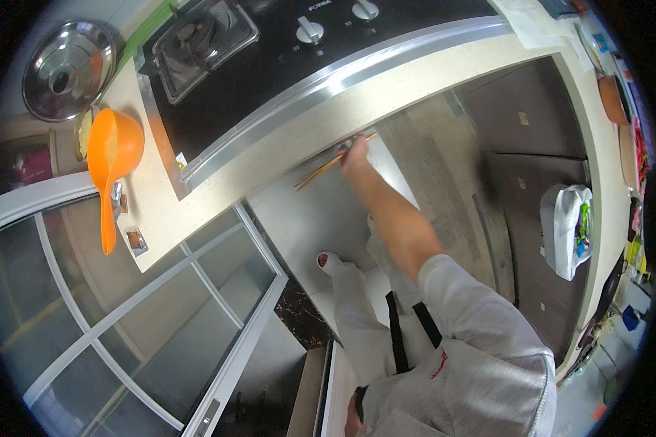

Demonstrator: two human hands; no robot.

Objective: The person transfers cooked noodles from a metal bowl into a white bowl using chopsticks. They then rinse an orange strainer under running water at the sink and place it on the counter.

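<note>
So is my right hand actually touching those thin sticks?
Touching. The head view shows your right hand gripping the thin sticks, which poke out on both sides of it.

The right arm (401,218) reaches forward and to the left from the shoulder (521,349), nearly straight, bare beyond a short sleeve (463,291); at its end the right grip (354,154) is curled closed, its outline softened by blur; the torso (459,400) fills the lower part of the view; a small patch of skin (353,422) shows at the lower edge, too little to identify.
</note>
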